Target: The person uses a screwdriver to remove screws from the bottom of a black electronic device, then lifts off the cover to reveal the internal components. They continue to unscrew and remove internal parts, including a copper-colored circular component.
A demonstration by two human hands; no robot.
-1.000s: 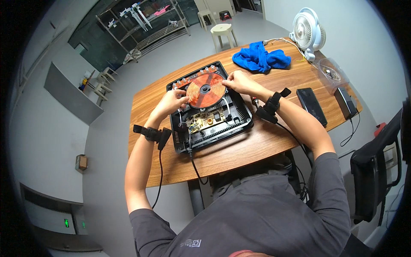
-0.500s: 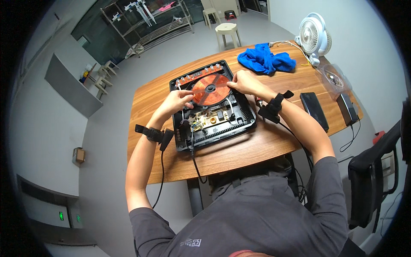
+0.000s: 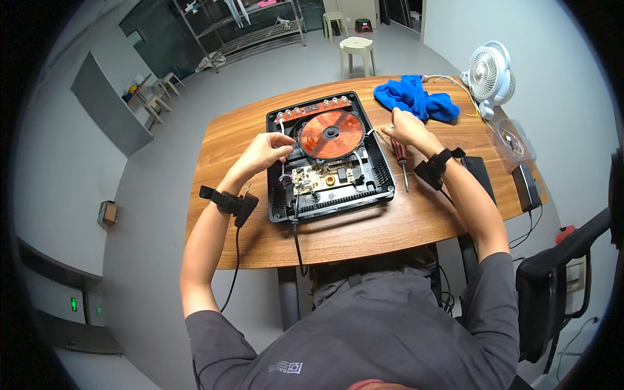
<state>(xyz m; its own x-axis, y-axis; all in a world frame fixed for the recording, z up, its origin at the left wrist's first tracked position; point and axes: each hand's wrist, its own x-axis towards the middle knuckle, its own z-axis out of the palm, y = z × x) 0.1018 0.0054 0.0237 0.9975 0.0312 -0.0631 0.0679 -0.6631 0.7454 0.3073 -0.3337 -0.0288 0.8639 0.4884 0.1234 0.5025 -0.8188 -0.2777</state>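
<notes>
An opened induction cooker (image 3: 305, 211) lies on the wooden table, its black shell showing a round copper coil (image 3: 316, 136) above a circuit board (image 3: 318, 179). At the coil's left edge, my left hand (image 3: 266, 151) has its fingers bent together; anything they pinch is hidden. My right hand (image 3: 409, 128) is off the cooker's right side, fingers closed near a thin whitish strand that reaches toward the coil. What exactly it grips is too small to make out. Below that hand, a screwdriver (image 3: 401, 156) with a red handle lies on the table, its shaft pointing toward me.
A blue cloth (image 3: 419, 99) lies beyond my right hand. Farther right are a white fan (image 3: 491, 75), a clear plastic box (image 3: 512, 140), a black phone-like slab (image 3: 480, 179) and a black power adapter (image 3: 525, 186). A black cord (image 3: 297, 240) hangs from the cooker over the table's near edge.
My right hand has moved right, off the coil's edge, uncovering more of the screwdriver. The left hand remains by the coil's left edge. The whole view has shifted slightly.
</notes>
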